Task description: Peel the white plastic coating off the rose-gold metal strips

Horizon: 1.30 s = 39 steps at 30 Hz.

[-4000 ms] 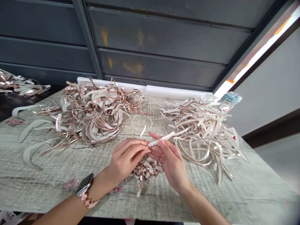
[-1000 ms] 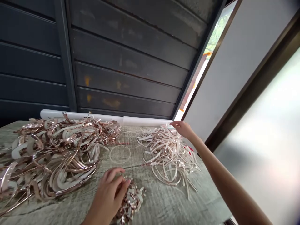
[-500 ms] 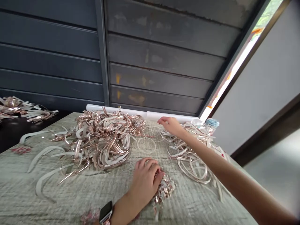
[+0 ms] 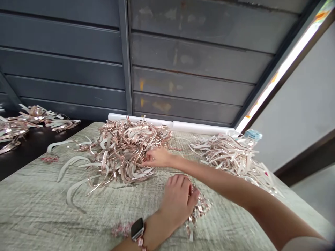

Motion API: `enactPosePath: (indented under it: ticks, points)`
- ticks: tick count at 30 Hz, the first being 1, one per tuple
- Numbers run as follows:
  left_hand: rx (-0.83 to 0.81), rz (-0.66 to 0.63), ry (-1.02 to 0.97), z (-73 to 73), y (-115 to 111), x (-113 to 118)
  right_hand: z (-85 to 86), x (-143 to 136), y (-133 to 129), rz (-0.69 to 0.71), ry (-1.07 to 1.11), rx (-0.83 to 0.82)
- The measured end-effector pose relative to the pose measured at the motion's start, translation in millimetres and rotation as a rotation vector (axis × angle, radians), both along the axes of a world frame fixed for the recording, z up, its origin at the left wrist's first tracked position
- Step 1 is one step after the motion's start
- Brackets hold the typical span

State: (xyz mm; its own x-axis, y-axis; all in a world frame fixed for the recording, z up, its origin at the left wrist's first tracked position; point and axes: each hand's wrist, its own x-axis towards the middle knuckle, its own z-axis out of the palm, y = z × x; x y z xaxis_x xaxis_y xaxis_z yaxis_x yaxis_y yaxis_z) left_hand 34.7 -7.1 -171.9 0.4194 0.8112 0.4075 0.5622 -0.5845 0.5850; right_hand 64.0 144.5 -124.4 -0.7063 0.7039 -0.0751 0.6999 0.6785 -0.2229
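A large tangled pile of rose-gold and white strips lies on the wood-patterned table cover. My right hand is at this pile's right edge, fingers bent against the curved strips; whether it pinches one is too small to tell. Nearer the front, my left hand, with a watch on its wrist, is curled over a small bunch of shiny, crinkled rose-gold strips, which sticks out on its right side. Part of that bunch is hidden under the fingers. A second pile of strips lies to the right, behind my right forearm.
A white roll runs along the table's back edge, against the dark panelled wall. More strips lie on a dark surface at the far left. A blue-topped clear item stands at the back right. A pale string ring lies between the piles.
My right hand has moved left, from beside the right pile to the large left pile. My left hand stays on the small bunch. The view has shifted slightly.
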Motion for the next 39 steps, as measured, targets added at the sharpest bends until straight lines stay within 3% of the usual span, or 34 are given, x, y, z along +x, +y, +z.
enactPosePath:
  ticks: [4,7,15,20,29,33,39]
  points:
    - [-0.026,-0.028,0.066,-1.5,-3.3,1.1,-14.9,-9.7,-3.0,-0.115,0.036,-0.041]
    - [-0.031,-0.03,0.021,-2.7,-3.3,0.7,-16.4,-10.5,-2.2,-0.199,0.119,-0.086]
    - [-0.026,-0.048,-0.029,-2.6,-2.0,-1.3,16.4,3.6,13.0,-0.354,0.522,-0.226]
    - [0.013,-0.093,0.014,-4.3,-2.2,-0.3,32.9,8.7,19.6,-0.385,0.827,-0.218]
    - [-0.021,-0.118,0.049,1.5,-0.6,-3.0,55.1,23.8,-1.0,-0.182,1.071,-0.016]
    - [-0.021,-0.125,0.067,1.7,-0.5,-3.3,54.4,21.2,3.3,-0.055,0.911,-0.112]
    - [-0.017,-0.151,0.061,-2.6,2.2,-3.3,37.7,6.6,12.8,0.076,0.636,-0.314]
